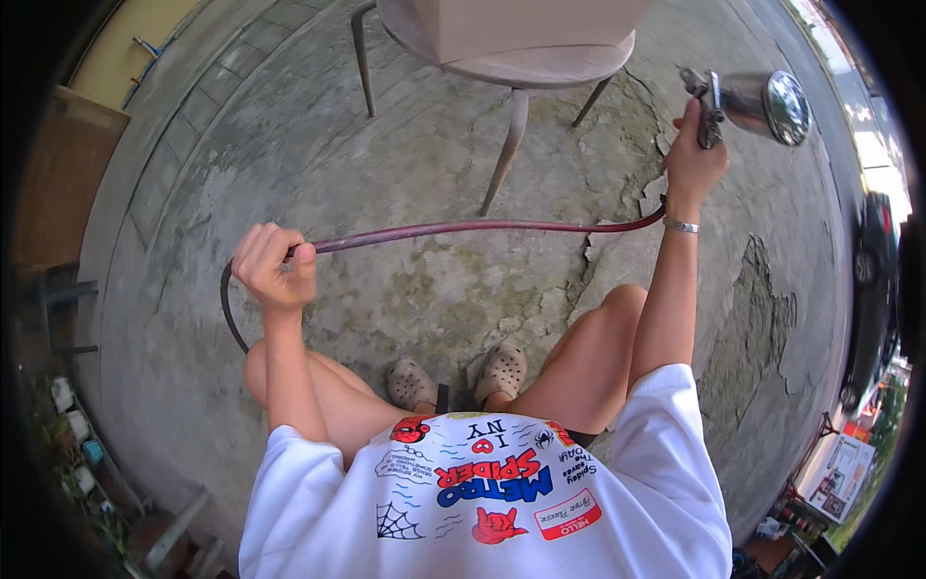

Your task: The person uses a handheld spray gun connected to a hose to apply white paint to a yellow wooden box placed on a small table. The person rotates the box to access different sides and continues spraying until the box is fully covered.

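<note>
My right hand (694,166), with a metal band at the wrist, is wrapped round the grip of a spray gun (712,108) out to the far right. The gun has a shiny metal cup whose round end faces right. A dark red hose (463,229) runs from below that hand across to the left. My left hand (274,265) is closed round the hose, which then bends down beside my left knee. Ahead stands a pale round-topped stool (569,66), apart from both hands, bearing a large pale boxy object (531,24).
Cracked, patchy concrete (434,289) lies underfoot, with a broken patch (757,309) at right. A brown board (68,174) leans at far left, above potted plants and clutter (87,463). A dark car (873,289) stands at the right edge.
</note>
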Motion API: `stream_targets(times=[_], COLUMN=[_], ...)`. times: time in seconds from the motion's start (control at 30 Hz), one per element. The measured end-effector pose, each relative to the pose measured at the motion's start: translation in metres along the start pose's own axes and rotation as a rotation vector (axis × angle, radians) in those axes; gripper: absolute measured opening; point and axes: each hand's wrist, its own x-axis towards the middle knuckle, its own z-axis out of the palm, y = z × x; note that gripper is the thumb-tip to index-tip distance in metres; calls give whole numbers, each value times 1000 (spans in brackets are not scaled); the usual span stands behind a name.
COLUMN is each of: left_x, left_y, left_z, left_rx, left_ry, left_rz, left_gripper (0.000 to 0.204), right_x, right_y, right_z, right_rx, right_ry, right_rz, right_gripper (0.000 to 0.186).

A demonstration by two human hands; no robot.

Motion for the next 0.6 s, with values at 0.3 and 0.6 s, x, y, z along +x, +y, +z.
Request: stream_targets(times=[0.3,0.6], left_x=[0,2], left_y=[-38,-48], left_z=[-27,-52], left_rx=[31,129], left_ry=[200,272], left_rz=[16,-3], left_gripper=[58,57], right_x=[-72,-130], right_y=[-63,-125], right_z=[-1,15], right_rx=[325,505], right_ry=[-353,-552], right_rz=[242,62], right_gripper=[43,27])
